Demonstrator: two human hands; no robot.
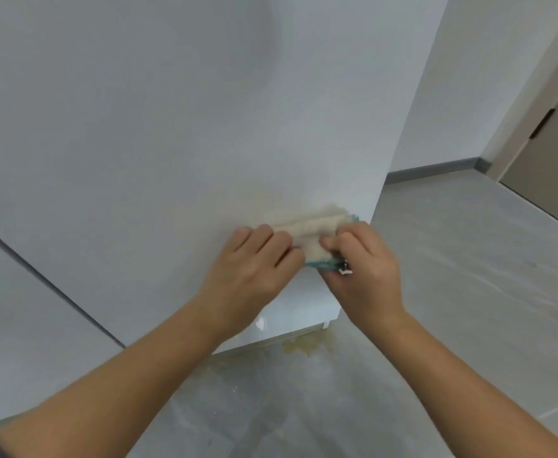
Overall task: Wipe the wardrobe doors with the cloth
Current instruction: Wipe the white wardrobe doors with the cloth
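Left hand presses flat; right hand curls, seemingly pinching, beside it.

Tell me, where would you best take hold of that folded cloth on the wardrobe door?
Probably by its two short ends, one hand coming from each side. The cloth lies folded into a flat strip across the wardrobe door, with nothing to pinch in the middle; the left hand and right hand sit at those ends.

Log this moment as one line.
stage: wiping | left hand: presses cloth on wardrobe door | right hand: grips cloth's right end | spot: low, near door's right edge | floor: yellowish stain
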